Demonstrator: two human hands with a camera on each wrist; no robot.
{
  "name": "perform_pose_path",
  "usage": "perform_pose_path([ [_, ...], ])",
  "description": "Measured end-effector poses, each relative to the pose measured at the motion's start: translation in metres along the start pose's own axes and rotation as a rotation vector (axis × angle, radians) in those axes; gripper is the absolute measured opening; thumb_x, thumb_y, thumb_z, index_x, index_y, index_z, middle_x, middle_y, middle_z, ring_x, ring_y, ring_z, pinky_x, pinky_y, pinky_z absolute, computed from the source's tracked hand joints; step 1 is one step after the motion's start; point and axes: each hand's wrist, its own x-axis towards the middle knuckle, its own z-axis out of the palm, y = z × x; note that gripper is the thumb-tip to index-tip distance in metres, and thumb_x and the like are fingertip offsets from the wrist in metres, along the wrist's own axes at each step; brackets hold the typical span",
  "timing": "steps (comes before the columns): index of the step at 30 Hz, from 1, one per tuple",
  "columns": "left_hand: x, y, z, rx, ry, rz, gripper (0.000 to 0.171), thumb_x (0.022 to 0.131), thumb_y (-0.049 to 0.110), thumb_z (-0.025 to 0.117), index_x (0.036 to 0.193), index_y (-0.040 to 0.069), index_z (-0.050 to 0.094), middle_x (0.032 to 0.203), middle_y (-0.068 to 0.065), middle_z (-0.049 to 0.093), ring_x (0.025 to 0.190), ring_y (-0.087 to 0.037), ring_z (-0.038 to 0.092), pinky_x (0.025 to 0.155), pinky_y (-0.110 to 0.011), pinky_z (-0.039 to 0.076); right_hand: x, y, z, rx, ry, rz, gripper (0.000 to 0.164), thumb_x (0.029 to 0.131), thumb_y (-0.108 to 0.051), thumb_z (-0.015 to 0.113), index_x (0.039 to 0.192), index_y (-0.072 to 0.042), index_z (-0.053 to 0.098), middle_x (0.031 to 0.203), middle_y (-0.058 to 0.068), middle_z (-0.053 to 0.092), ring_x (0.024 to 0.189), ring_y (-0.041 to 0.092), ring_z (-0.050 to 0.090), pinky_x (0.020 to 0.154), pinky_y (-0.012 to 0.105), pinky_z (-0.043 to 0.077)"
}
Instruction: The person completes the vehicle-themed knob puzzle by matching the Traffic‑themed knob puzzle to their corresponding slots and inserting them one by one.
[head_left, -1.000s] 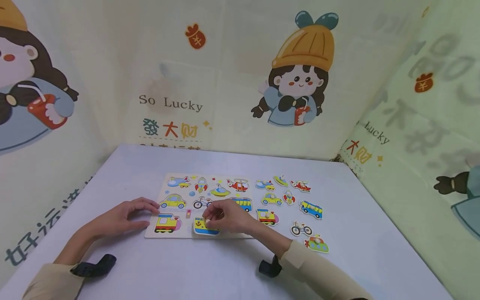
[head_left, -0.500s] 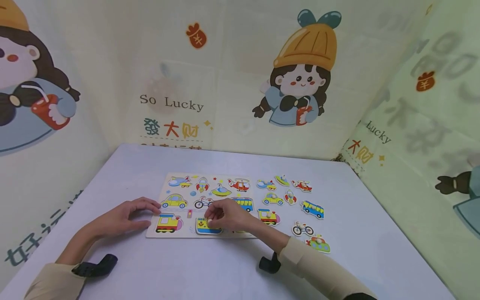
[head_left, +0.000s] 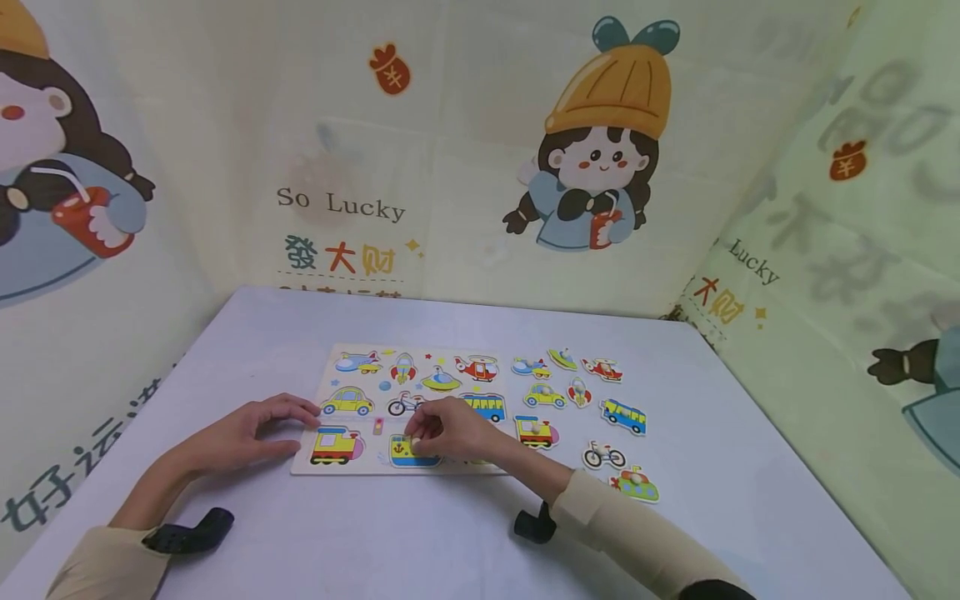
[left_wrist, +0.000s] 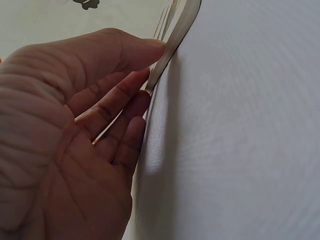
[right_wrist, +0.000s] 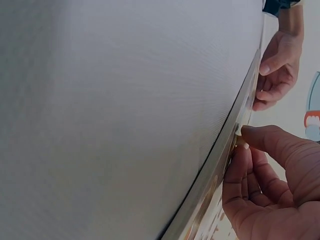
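A wooden puzzle board [head_left: 375,468] with printed vehicle pictures lies on the table. My right hand [head_left: 453,433] pinches the small knob of a yellow-and-blue boat puzzle piece [head_left: 408,454] with thumb and fingertips. That piece lies flat over the board's bottom row, right of the train picture [head_left: 335,446], and my fingers hide its right part. In the right wrist view, the knob [right_wrist: 242,145] shows between thumb and fingers. At the board's left edge, my left hand [head_left: 240,432] touches the board with fingers and thumb spread; in the left wrist view its thumb and fingertips meet the board edge [left_wrist: 172,45].
Right of the board lie loose knobbed pieces: a train [head_left: 535,432], a car [head_left: 544,395], a bus [head_left: 623,416], a bicycle [head_left: 603,454], a green submarine [head_left: 636,483] and several others. A printed curtain [head_left: 465,167] surrounds the white table [head_left: 360,542].
The boat piece, slightly raised and tilted a second ago, has shifted slightly and settled flat on the board. My right hand still pinches its knob; the left hand stays in place.
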Motion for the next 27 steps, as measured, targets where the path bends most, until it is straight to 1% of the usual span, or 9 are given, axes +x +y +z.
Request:
perform_pose_path([
  [6, -0.001, 0.001, 0.000, 0.009, 0.013, 0.001, 0.030, 0.089, 0.026, 0.080, 0.118, 0.026, 0.071, 0.134, -0.002, 0.063, 0.123, 0.008, 0.046, 0.101, -0.014, 0.039, -0.001, -0.001, 0.001, 0.018, 0.009, 0.001, 0.012, 0.088, -0.007, 0.079, 0.098, -0.010, 0.073, 0.084, -0.005, 0.065, 0.077, 0.008, 0.057, 0.071, 0.016, 0.049],
  [12, -0.002, 0.001, 0.001, 0.008, 0.003, -0.007, 0.030, 0.090, 0.026, 0.079, 0.119, 0.026, 0.071, 0.134, -0.003, 0.062, 0.124, 0.007, 0.045, 0.101, -0.015, 0.040, -0.003, 0.005, 0.000, 0.071, 0.044, 0.034, 0.014, 0.088, -0.016, 0.082, 0.099, -0.014, 0.074, 0.087, -0.007, 0.068, 0.078, 0.008, 0.060, 0.071, 0.018, 0.050],
  [19, 0.001, 0.003, 0.000, 0.014, -0.004, -0.007, 0.030, 0.090, 0.027, 0.079, 0.119, 0.026, 0.071, 0.135, -0.003, 0.062, 0.126, -0.001, 0.048, 0.102, -0.015, 0.040, -0.013, 0.008, -0.008, 0.151, 0.104, 0.076, 0.020, 0.090, -0.027, 0.081, 0.105, -0.016, 0.075, 0.090, -0.007, 0.071, 0.084, 0.012, 0.064, 0.076, 0.022, 0.051],
  [22, 0.001, 0.003, 0.000, 0.021, -0.004, -0.012, 0.030, 0.090, 0.027, 0.079, 0.119, 0.026, 0.071, 0.135, -0.002, 0.062, 0.127, -0.003, 0.048, 0.103, -0.017, 0.040, -0.018, 0.007, -0.011, 0.181, 0.124, 0.092, 0.020, 0.091, -0.030, 0.079, 0.106, -0.018, 0.075, 0.093, -0.008, 0.072, 0.086, 0.012, 0.065, 0.078, 0.023, 0.051],
  [27, 0.000, 0.003, 0.000, 0.026, -0.009, -0.025, 0.030, 0.090, 0.027, 0.078, 0.119, 0.026, 0.071, 0.135, -0.003, 0.062, 0.128, -0.011, 0.049, 0.102, -0.017, 0.041, -0.022, 0.006, -0.012, 0.242, 0.135, 0.114, 0.018, 0.093, -0.032, 0.076, 0.106, -0.020, 0.075, 0.096, -0.006, 0.072, 0.089, 0.014, 0.064, 0.079, 0.025, 0.051],
])
